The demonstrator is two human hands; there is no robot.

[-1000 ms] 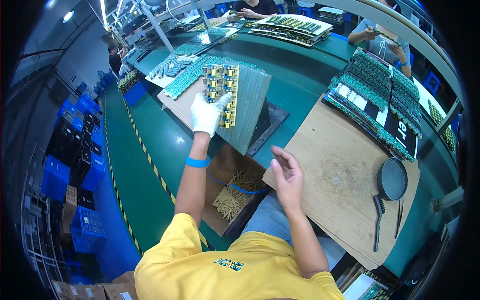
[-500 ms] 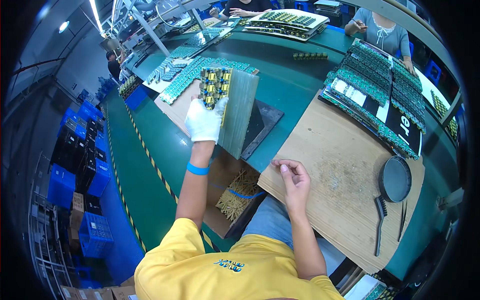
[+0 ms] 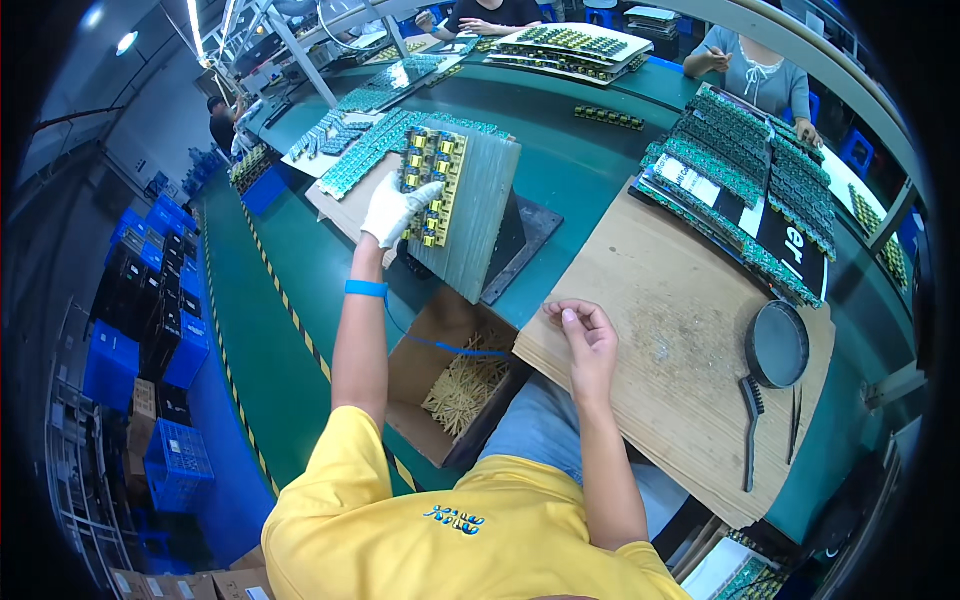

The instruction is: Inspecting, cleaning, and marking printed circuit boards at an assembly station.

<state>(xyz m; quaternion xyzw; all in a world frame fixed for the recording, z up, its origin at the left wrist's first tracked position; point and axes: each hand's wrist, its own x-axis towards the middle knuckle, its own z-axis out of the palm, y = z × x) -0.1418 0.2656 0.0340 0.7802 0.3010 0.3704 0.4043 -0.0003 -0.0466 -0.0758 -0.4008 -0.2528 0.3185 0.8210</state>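
My left hand, in a white glove, holds a circuit board strip set with yellow and black components. The thumb lies across its front, and the other fingers are mostly hidden at its left edge. Right behind the strip leans a tall grey-green slab, which stands on a dark flat plate. My bare right hand is loosely closed above the near left edge of the cardboard sheets; nothing shows in its fingers.
On the cardboard's right lie a round black dish, a black brush and tweezers. Stacked green boards sit behind. Below the bench edge, a carton holds pale strips. Two co-workers sit across the bench.
My left hand has shifted left along the strip, its thumb now stretched across the front, and more of the strip's lower end shows. My right hand stays nearly still. The view has shifted slightly.
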